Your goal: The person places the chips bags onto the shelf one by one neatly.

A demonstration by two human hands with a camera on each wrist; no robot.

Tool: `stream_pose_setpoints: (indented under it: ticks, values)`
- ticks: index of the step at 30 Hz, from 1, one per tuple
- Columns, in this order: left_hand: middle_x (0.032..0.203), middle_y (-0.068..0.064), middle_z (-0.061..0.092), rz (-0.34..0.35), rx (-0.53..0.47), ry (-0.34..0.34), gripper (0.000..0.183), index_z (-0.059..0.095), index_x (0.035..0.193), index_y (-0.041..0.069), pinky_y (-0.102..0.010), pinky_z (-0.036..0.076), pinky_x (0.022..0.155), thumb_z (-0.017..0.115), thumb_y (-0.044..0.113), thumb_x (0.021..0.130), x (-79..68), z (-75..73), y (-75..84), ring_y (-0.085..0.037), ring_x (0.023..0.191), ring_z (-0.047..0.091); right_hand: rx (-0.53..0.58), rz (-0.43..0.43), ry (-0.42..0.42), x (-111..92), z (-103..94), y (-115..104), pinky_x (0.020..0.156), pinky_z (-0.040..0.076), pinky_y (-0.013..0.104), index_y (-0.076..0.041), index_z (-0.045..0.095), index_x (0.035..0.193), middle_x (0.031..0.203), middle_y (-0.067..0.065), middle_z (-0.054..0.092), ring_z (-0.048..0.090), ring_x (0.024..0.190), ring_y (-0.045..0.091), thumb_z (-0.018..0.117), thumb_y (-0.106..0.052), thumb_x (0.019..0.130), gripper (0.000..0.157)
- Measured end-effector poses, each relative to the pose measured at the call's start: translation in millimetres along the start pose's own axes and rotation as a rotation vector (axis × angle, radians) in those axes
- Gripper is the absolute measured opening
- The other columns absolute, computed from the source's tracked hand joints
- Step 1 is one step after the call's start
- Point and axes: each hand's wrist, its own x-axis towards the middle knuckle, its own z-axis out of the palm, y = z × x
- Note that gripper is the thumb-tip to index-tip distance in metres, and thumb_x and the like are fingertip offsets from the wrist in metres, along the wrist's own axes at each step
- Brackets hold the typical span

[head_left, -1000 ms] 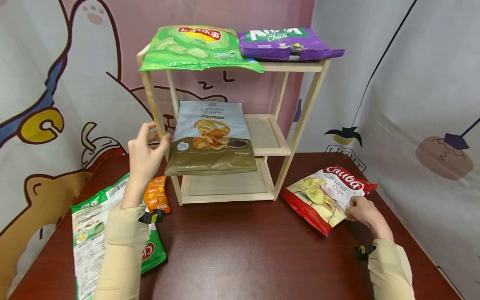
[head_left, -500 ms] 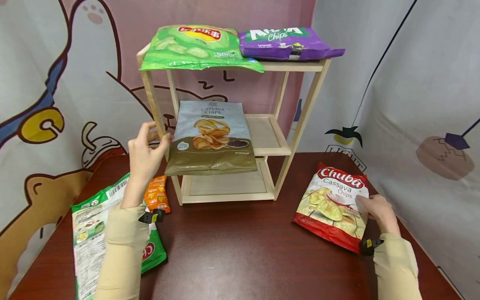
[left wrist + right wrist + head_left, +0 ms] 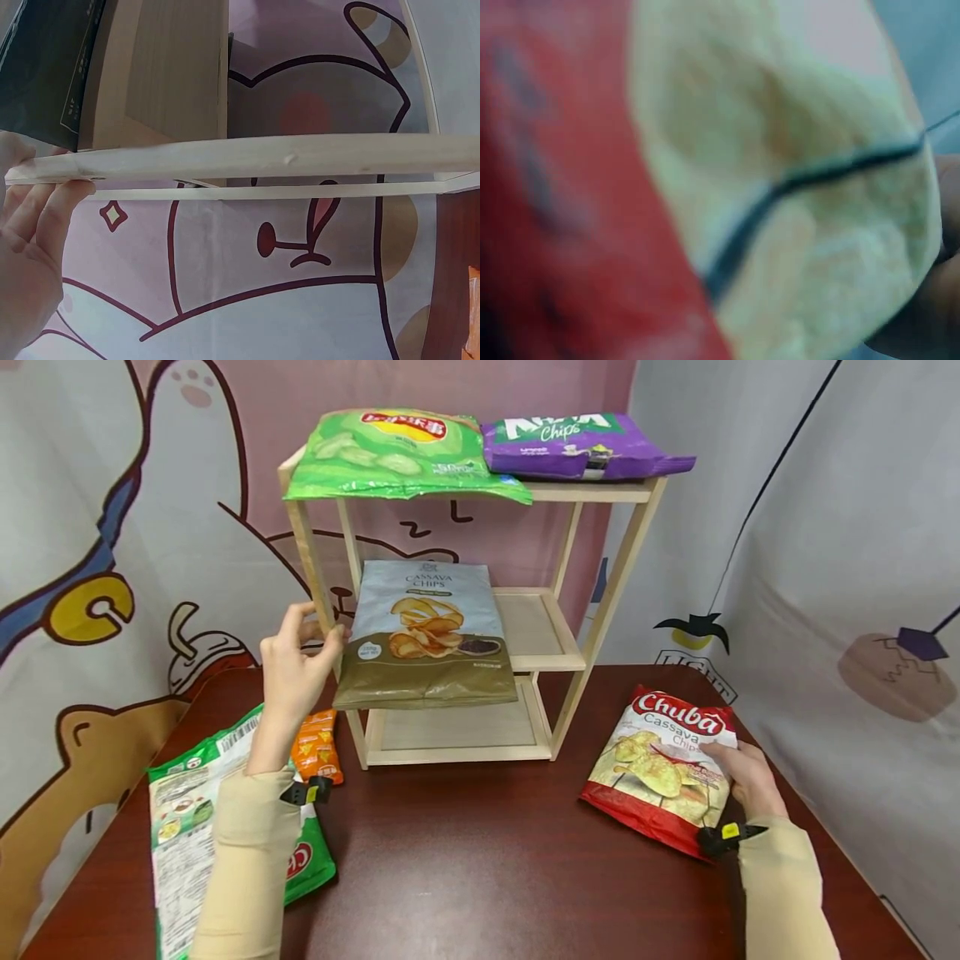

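At the right of the head view, my right hand [image 3: 746, 774] grips a red and white Chuba cassava chips bag [image 3: 660, 768] by its right edge, thumb across the front. The bag's front faces me, its top leaning away. In the right wrist view the bag [image 3: 780, 247] fills most of the picture, blurred. My left hand [image 3: 292, 664] pinches the front left post of a small wooden rack [image 3: 457, 756]; in the left wrist view its fingers [image 3: 56, 214] curl around that post [image 3: 292, 157]. A blue and brown cassava chips bag [image 3: 427, 639] leans on the middle shelf beside this hand.
On the rack's top lie a green chips bag [image 3: 405, 456] and a purple one [image 3: 585, 447]. Left on the brown table [image 3: 480, 877] are a green and white bag [image 3: 183, 835], partly under my left arm, and an orange snack packet [image 3: 317, 747]. Printed cloth walls stand behind.
My right hand has turned the Chuba bag to face me, drawing it right and nearer, then slightly left. My left hand keeps its hold on the post.
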Motion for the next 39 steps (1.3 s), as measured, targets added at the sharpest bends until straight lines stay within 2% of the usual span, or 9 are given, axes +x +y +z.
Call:
stream_pose_setpoints:
  ticks: [5,7,11,15,18,23,26,31,39]
  values:
    - [0.082,-0.023,0.073,-0.01,-0.006,-0.014,0.026,0.059,0.109,-0.005,0.001,0.038,0.058,0.064,0.005,0.085,0.2,-0.2,1.6,0.029,0.064,0.047,0.033,-0.101,0.126,-7.8,12.8,-7.4,0.06,0.052,0.021,0.009,0.016,0.147,0.1,0.003,0.053,0.055,0.065,-0.001,0.053,-0.018,0.093,0.07]
    - [0.083,-0.023,0.073,-0.013,-0.006,-0.014,0.026,0.059,0.109,-0.005,0.001,0.039,0.058,0.064,0.005,0.085,0.3,-0.8,1.7,0.029,0.064,0.048,0.04,-0.142,0.17,-11.7,17.6,-12.4,0.059,0.052,0.019,0.006,0.02,0.146,0.109,0.006,0.049,0.053,0.067,-0.002,0.053,-0.016,0.093,0.066]
    - [0.082,-0.022,0.073,-0.01,-0.001,-0.008,0.026,0.06,0.109,-0.005,0.0,0.038,0.058,0.065,0.005,0.085,0.5,-1.6,1.6,0.029,0.064,0.047,0.152,-0.245,0.229,-22.8,24.6,-24.2,0.059,0.05,0.015,0.001,0.036,0.137,0.1,-0.004,0.051,0.053,0.069,-0.002,0.055,-0.01,0.092,0.05]
    - [0.079,-0.022,0.072,-0.006,0.0,-0.007,0.026,0.06,0.109,-0.005,-0.001,0.037,0.057,0.064,0.005,0.085,0.4,-1.3,1.5,0.029,0.064,0.047,0.338,-0.348,0.246,-39.3,28.1,-35.6,0.055,0.05,0.014,-0.011,0.051,0.114,0.086,-0.012,0.055,0.056,0.068,0.0,0.056,-0.003,0.09,0.026]
    - [0.079,-0.022,0.072,-0.002,-0.001,-0.007,0.026,0.06,0.109,-0.005,-0.002,0.036,0.057,0.064,0.004,0.085,0.2,-0.9,1.6,0.029,0.064,0.047,0.436,-0.405,0.256,-53.2,30.9,-44.7,0.054,0.05,0.015,-0.017,0.054,0.103,0.083,-0.011,0.059,0.059,0.066,0.002,0.056,0.0,0.089,0.023]
    - [0.078,-0.022,0.072,0.002,0.0,-0.007,0.025,0.06,0.109,-0.005,-0.003,0.036,0.056,0.063,0.004,0.085,0.0,-0.6,1.8,0.029,0.064,0.047,0.554,-0.475,0.268,-75.4,32.7,-61.0,0.054,0.051,0.016,-0.014,0.061,0.102,0.087,-0.005,0.062,0.061,0.066,0.005,0.061,0.001,0.087,0.021]
    - [0.079,-0.022,0.072,-0.002,0.001,-0.008,0.025,0.06,0.109,-0.005,-0.003,0.036,0.056,0.063,0.003,0.085,-0.7,-0.7,1.5,0.029,0.065,0.047,0.683,-0.534,0.251,-88.9,32.2,-71.2,0.054,0.053,0.019,-0.008,0.064,0.103,0.091,0.001,0.065,0.064,0.067,0.009,0.064,0.003,0.084,0.022]
    - [0.079,-0.022,0.072,-0.008,0.002,-0.006,0.026,0.06,0.109,-0.004,-0.003,0.036,0.058,0.063,0.003,0.085,-1.4,-1.0,1.4,0.029,0.065,0.047,0.888,-0.718,0.18,-108.5,34.1,-86.5,0.056,0.055,0.024,0.004,0.064,0.107,0.094,0.011,0.07,0.069,0.069,0.017,0.062,0.013,0.081,0.027]
    - [0.08,-0.023,0.072,-0.006,0.0,-0.012,0.026,0.06,0.11,-0.004,-0.002,0.036,0.059,0.063,0.004,0.085,-0.5,-0.8,2.3,0.029,0.066,0.047,1.101,-1.01,-0.058,-128.3,39.3,-105.8,0.067,0.057,0.029,0.02,0.054,0.115,0.099,0.022,0.068,0.068,0.08,0.026,0.046,0.026,0.081,0.035]
